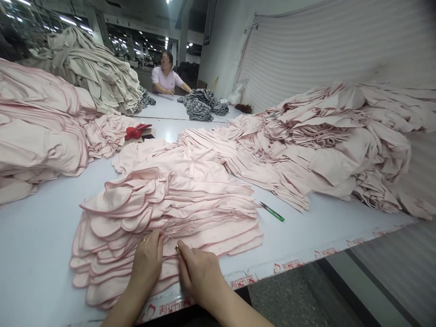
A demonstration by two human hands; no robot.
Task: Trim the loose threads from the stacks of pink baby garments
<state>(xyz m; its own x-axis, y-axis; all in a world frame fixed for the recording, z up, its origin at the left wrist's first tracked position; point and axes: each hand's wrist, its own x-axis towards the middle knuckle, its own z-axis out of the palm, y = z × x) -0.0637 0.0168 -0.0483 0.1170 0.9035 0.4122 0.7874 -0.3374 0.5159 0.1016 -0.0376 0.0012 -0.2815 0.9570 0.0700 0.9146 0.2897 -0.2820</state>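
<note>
A layered stack of pale pink button-front garments (pixel 204 227) with darker pink edging lies across the table in front of me. My left hand (pixel 149 256) is closed, its thumb and fingertips pinching the cloth of an upper layer near the button edge. Just to its right, my right hand (pixel 199 271) is also closed. A small metal tip (pixel 177 248) shows between its thumb and finger; the rest of that tool is hidden. Green-handled thread snips (pixel 272 212) rest on the table to the right of the stack.
A large heap of pink cloth (pixel 327 154) covers the right side. Pink garments (pixel 37 131) and a grey-green pile (pixel 91 68) rise at left. A red object (pixel 135 131) lies behind the stack. Across the table, a person (pixel 166 78) reaches toward checked cloth (pixel 200 104).
</note>
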